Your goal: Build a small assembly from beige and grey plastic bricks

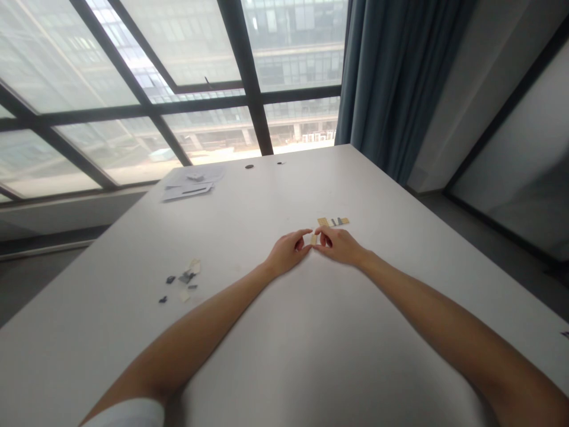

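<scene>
The tan piece [313, 239] is too small to show any detail, and the right grip [340, 245] partly covers its edge; whether the left grip [288, 250] touches it cannot be told. Just beyond the piece, the markings on a patterned strip [344, 220] blur together. Left of the piece, the loose bits [185, 277] are too small to identify. Far beyond it, a tiny dark object [280, 163] is equally unclear. Far right of the piece, a dark thing [565, 334] is cut off at the view's edge, as are, nearer than the piece, the bench [311, 356], right forearm [444, 323] and left sleeve [128, 413].
</scene>
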A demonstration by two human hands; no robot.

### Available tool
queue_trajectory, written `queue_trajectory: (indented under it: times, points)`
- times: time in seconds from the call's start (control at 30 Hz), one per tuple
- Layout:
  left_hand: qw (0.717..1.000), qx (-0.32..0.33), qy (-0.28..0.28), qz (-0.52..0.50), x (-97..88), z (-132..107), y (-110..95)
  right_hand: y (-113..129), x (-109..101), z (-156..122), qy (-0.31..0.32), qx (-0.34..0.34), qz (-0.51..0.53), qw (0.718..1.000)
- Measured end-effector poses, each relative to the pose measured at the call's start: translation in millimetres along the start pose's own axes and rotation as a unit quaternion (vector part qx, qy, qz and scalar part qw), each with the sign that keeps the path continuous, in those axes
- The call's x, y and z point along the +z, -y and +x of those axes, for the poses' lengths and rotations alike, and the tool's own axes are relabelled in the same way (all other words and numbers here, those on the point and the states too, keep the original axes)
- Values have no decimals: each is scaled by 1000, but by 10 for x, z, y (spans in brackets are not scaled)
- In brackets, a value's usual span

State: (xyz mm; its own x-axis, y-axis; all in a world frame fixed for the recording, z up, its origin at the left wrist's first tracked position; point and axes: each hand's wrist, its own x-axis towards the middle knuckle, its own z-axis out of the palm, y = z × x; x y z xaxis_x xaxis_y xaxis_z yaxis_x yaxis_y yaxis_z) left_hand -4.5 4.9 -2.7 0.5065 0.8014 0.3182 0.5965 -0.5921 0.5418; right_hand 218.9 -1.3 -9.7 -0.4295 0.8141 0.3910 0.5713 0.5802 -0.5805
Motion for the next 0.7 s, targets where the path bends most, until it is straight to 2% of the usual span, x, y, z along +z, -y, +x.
queue_trajectory:
  times: [0.13,0.3,0.53,0.7]
  points:
    - [1000,-17,-13,-6,4,6,15,-33,15,13,-8,19,19,1000]
    - [1000,8,-5,4,-14,5,15,-74,30,24,-9,9,51,999]
    - [999,29,-7,-19,-36,-5,20,-91,28,22,-26,16,37,999]
    - [1000,16,-20,-15,-20,3,14,-69,24,19,-20,5,21,1000]
